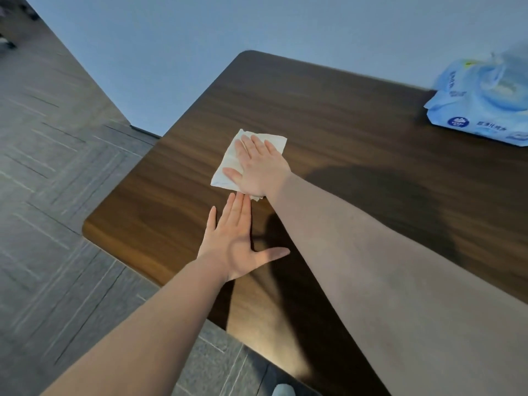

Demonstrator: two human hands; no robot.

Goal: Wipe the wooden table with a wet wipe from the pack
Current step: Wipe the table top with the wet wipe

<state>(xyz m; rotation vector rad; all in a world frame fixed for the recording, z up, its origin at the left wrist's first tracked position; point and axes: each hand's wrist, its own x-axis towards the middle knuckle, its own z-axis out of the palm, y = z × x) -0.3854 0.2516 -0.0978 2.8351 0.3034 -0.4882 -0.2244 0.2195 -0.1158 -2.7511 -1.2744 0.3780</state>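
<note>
From the head camera, the right hand [258, 167] lies flat, fingers spread, pressing a white wet wipe [228, 167] onto the dark wooden table [357, 132] near its left edge; the palm bears down on the wipe and no fingers curl around it. The left hand [237, 244] rests open and flat on the tabletop just nearer, thumb out to the right, holding nothing, its fingertips close to the wipe's near edge. The blue wet wipe pack [483, 104] sits at the table's far right, well apart from both hands. Grey patterned floor [57, 181] lies to the left.
</note>
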